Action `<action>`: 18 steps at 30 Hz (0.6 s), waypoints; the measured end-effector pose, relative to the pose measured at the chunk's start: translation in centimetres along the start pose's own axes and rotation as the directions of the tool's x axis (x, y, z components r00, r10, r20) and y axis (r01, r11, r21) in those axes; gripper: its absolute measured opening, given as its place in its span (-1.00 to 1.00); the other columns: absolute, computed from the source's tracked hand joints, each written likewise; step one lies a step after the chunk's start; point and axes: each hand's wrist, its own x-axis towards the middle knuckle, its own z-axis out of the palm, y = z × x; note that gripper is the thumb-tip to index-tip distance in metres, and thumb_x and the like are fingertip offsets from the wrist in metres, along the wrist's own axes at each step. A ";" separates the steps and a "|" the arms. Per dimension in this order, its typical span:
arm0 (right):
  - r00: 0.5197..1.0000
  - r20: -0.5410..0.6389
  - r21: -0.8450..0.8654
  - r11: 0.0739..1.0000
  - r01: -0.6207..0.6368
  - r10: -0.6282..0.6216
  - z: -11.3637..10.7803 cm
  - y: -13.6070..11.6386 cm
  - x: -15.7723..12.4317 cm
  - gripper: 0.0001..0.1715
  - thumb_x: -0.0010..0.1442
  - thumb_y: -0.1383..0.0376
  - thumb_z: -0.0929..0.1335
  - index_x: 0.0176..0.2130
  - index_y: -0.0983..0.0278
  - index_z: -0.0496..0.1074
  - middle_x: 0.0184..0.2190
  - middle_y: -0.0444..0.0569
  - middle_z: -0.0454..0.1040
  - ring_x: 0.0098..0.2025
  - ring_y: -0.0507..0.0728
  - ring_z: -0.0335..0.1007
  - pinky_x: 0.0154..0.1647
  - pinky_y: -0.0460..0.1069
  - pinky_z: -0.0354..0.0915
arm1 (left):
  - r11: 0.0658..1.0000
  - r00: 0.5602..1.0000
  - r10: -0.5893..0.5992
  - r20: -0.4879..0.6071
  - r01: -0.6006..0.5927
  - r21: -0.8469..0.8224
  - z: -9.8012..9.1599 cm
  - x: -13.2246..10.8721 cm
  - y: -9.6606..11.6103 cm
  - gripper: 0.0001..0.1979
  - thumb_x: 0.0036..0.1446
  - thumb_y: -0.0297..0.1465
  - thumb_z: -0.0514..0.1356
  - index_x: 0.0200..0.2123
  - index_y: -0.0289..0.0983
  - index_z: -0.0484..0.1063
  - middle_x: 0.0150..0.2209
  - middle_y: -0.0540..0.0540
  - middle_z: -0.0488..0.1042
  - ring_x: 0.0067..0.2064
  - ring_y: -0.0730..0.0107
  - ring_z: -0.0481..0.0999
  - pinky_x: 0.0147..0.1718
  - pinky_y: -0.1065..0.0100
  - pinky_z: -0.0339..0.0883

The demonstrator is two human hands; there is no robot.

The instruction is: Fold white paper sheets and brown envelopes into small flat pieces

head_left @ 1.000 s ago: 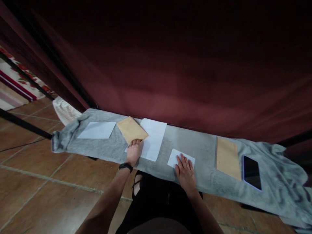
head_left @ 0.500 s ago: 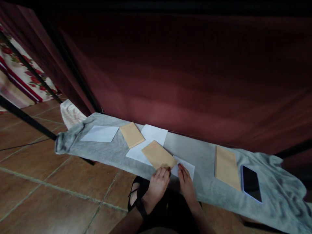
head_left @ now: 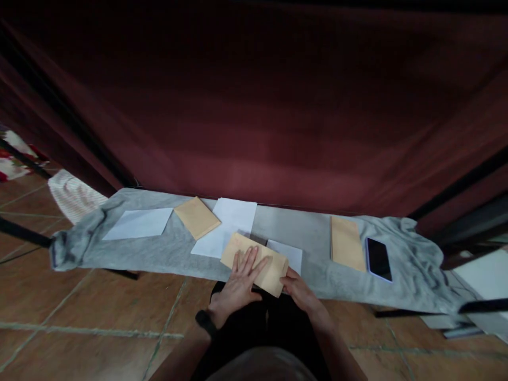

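Note:
A brown paper envelope (head_left: 275,269) lies slanted at the front edge of the bench, close to my lap. My left hand (head_left: 240,281) rests flat on top of it with the fingers spread. At its right end, my right hand (head_left: 298,289) pinches the envelope's edge between thumb and fingers. Partly under and behind that end is a small white paper (head_left: 292,255). Larger white sheets (head_left: 237,216) lie just behind the envelope to the left, and a second brown envelope (head_left: 197,218) overlaps their left side.
The narrow bench is covered with a grey cloth (head_left: 293,225). A white paper (head_left: 138,223) lies at its left, several brown envelopes (head_left: 347,244) in a stack and a phone (head_left: 378,258) at its right. A dark red curtain (head_left: 254,132) hangs behind.
My left hand has opened from a closed grip and now lies flat on the envelope. My right hand has taken hold of its right end. The envelope has turned and come closer; the view has shifted right.

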 end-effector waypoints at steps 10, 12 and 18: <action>0.993 0.109 0.124 0.991 -0.046 0.033 -1.7 -2.0 -1.2 -0.53 0.11 0.03 0.45 -0.04 0.18 0.56 -0.23 -0.07 0.63 -0.15 0.21 0.53 -0.17 0.06 0.44 | 0.981 0.977 0.192 0.090 -0.195 0.023 -1.8 3.0 -0.4 0.07 -0.02 -0.14 0.40 0.46 -0.11 -0.08 0.48 -0.32 -0.13 0.48 -0.21 -0.17 0.35 -0.30 -0.39; 0.994 0.109 0.122 0.992 -0.023 0.010 -1.9 -2.4 -1.5 -0.58 0.11 0.05 0.45 -0.08 0.19 0.58 -0.24 -0.09 0.62 -0.16 0.19 0.51 -0.15 0.05 0.43 | 0.979 0.974 0.204 0.100 -0.205 0.005 -2.0 3.3 -0.3 0.07 -0.02 -0.12 0.40 0.46 -0.11 -0.07 0.46 -0.32 -0.04 0.47 -0.21 -0.14 0.35 -0.30 -0.38; 0.999 0.050 0.130 0.991 -0.026 0.019 -2.5 -2.7 -2.1 -0.60 0.14 0.04 0.43 -0.12 0.24 0.58 -0.30 -0.09 0.61 -0.19 0.15 0.51 -0.15 0.01 0.40 | 0.986 0.985 0.160 0.060 -0.156 -0.066 -1.9 2.9 0.6 0.20 -0.10 -0.05 0.44 0.47 -0.16 -0.15 0.42 -0.35 -0.01 0.44 -0.22 -0.04 0.37 -0.27 -0.31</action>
